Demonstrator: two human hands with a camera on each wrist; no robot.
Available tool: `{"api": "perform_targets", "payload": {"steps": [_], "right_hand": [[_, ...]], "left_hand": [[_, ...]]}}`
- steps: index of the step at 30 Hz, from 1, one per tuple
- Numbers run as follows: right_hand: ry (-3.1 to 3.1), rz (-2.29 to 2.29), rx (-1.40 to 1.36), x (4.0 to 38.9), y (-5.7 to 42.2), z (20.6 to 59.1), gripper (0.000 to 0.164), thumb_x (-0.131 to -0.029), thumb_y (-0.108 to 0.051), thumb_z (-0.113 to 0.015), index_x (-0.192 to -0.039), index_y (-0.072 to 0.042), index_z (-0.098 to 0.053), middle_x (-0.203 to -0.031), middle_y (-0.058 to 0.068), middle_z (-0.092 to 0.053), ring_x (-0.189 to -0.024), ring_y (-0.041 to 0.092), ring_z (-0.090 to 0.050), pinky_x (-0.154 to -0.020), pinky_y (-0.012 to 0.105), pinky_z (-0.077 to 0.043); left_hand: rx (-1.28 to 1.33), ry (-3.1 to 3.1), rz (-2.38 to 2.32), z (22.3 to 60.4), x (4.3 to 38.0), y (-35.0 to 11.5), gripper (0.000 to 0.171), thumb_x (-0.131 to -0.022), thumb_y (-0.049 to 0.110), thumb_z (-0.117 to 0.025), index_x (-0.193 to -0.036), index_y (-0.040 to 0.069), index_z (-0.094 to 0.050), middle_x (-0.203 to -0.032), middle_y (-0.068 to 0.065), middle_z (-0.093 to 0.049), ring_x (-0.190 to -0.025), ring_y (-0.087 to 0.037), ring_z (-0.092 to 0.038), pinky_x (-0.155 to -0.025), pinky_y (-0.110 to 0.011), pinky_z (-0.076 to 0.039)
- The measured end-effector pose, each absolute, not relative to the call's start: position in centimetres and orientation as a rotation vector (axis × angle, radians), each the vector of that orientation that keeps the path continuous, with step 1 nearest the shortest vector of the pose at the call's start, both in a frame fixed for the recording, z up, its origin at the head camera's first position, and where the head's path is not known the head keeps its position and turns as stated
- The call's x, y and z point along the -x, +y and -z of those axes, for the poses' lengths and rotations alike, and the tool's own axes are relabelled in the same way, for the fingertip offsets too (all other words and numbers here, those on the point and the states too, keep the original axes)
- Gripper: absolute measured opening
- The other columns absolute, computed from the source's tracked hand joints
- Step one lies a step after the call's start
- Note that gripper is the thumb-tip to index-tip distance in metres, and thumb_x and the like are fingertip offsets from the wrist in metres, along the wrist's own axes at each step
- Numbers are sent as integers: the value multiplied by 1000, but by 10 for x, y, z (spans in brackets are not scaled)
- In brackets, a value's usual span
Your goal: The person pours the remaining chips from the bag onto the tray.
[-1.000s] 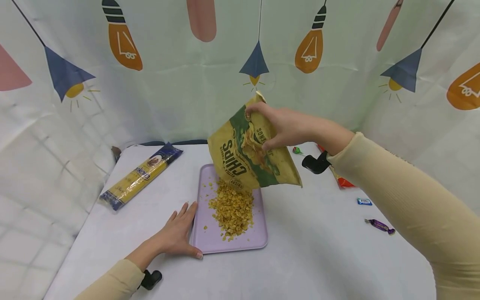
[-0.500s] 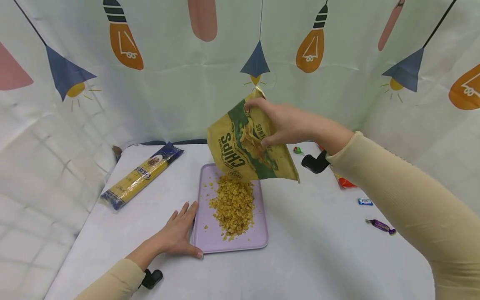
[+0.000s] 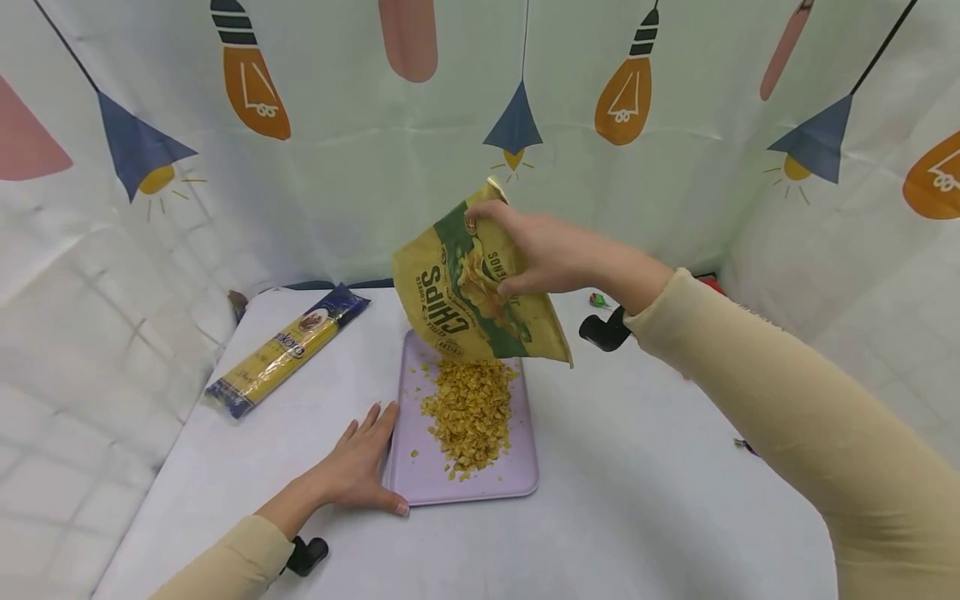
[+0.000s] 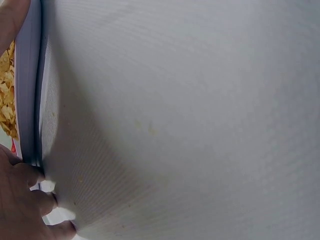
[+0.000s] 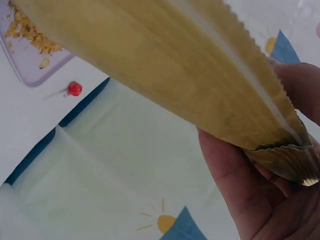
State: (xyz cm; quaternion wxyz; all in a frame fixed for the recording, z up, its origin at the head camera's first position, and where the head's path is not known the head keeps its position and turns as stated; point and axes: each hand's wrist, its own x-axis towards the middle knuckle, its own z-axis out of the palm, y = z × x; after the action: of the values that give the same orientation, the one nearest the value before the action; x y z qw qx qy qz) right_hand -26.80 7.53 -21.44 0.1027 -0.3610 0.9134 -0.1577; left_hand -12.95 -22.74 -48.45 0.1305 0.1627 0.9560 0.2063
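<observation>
In the head view, my right hand [image 3: 543,250] grips the bottom end of a yellow-and-green chips bag [image 3: 457,287]. The bag is tilted with its mouth downward, over the far part of a lilac tray [image 3: 519,473]. Crushed chips [image 3: 471,412] lie heaped along the tray's middle, with loose crumbs to the left. My left hand [image 3: 356,471] rests at the tray's left edge, fingers spread and thumb at the near corner. Seen from the right wrist, the bag's plain back [image 5: 150,65] runs up from between thumb and fingers.
A spaghetti pack [image 3: 288,350] lies on the white table at the back left. A green-wrapped lollipop [image 3: 598,300] is behind the right wrist; a purple-wrapped candy [image 3: 745,446] shows partly under the sleeve. In the right wrist view, a red lollipop [image 5: 74,89] lies behind the tray.
The right hand has raised the bag slightly, then moved it left. Its sleeve now covers the blue-wrapped candy and most of the purple one. The left hand stays put on the tray.
</observation>
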Motion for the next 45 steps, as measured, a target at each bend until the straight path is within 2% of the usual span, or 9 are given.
{"api": "perform_targets", "payload": {"steps": [15,22,35,45], "right_hand": [[2656,498,1054,266,68,220,88,-89,-16,-78,-157,-23,-24,-119,12,-63,-101,27,-64,-88,41,-54],[2661,460,1057,257,71,215,87,-89,-20,-79,-156,-26,-25,-117,7,-63,-99,25,-63,-87,38,-53],[2635,470,1114,242,81,211,84,-88,-20,-80,-154,-24,-29,-123,6,-61,-102,24,-63,-90,39,-53],[2603,492,1152,234,94,213,82,-88,-21,-81,-152,-22,-31,-121,5,-63,-97,21,-64,-86,38,-55]], "left_hand": [[-505,2792,-597,485,131,-226,151,-55,67,-92,-158,-11,-15,-165,-33,-23,-153,-56,-16,-118,-77,-17],[-498,2788,-604,484,130,-227,152,-54,68,-92,-159,-10,-15,-165,-32,-22,-153,-56,-15,-118,-76,-16],[-501,2793,-616,486,130,-228,153,-53,70,-91,-158,-11,-15,-165,-33,-22,-152,-57,-16,-117,-77,-18],[-487,2793,-603,487,131,-228,155,-52,71,-91,-158,-11,-15,-165,-33,-22,-152,-57,-17,-117,-77,-18]]}}
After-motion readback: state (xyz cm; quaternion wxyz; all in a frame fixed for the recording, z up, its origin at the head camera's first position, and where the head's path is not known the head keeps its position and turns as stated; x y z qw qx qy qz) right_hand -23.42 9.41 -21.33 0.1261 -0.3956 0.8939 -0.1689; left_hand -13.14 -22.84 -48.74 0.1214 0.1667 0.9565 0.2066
